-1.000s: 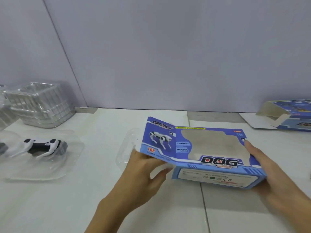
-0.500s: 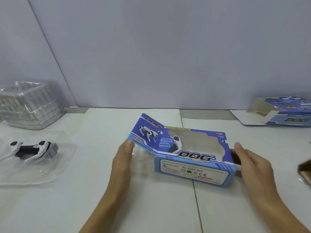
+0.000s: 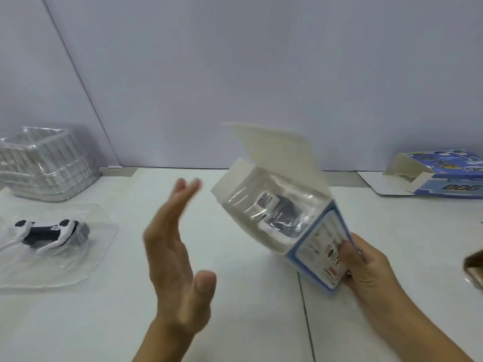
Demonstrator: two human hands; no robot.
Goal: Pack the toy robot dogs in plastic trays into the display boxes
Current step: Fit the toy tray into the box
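Observation:
My right hand (image 3: 366, 262) grips a blue display box (image 3: 321, 246) by its lower end and holds it tilted, open end toward me. Inside it sits a clear plastic tray (image 3: 266, 205) with a dark toy dog, blurred. The box's white flap (image 3: 277, 150) stands up at the back. My left hand (image 3: 177, 257) hovers left of the box with fingers straight, touching nothing. Another white and black toy robot dog (image 3: 49, 232) lies in its clear tray (image 3: 86, 262) on the table at the left.
A stack of clear plastic trays (image 3: 44, 165) stands at the back left. A second blue display box (image 3: 444, 176) lies open at the back right. A brown edge (image 3: 474, 267) shows at the right border. The white table (image 3: 261, 322) has a seam down its middle.
The box lay flat between both hands; now my right hand has tipped it up on end with its opening toward me. My left hand has let go and drawn away to the left.

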